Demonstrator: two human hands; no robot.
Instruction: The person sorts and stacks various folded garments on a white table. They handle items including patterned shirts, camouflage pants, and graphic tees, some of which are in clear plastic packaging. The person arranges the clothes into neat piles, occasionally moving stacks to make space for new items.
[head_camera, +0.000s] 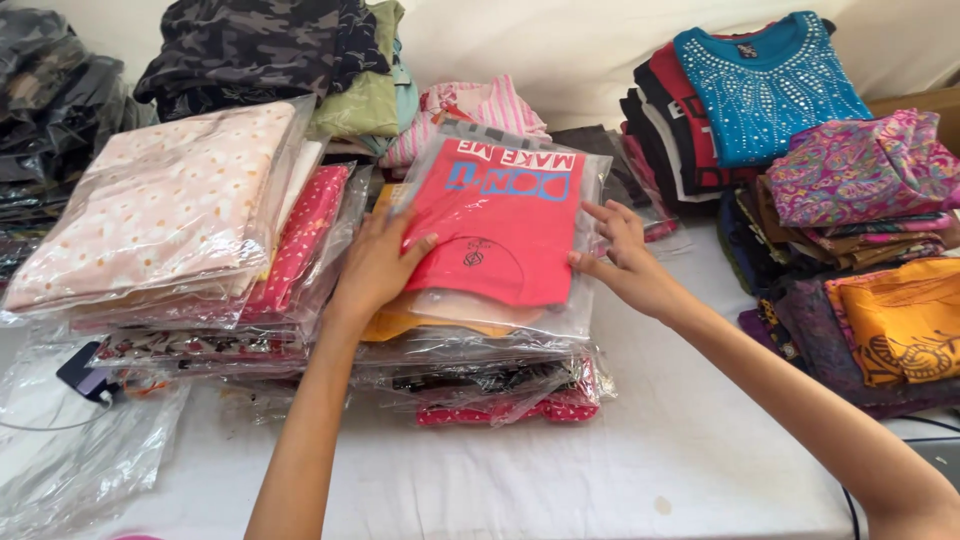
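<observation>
Red folded shirt (495, 235) in glossy clear bag, both hands flat, left hand (378, 262), right hand (625, 262), fingers spread on it

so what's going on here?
A person has both hands on a red shirt in a clear bag, which lies on top of a stack of bagged clothes on a white-covered table. The left hand rests on its left edge, the right hand on its right edge. Another bagged stack sits to the left, unbagged folded clothes to the right.
</observation>
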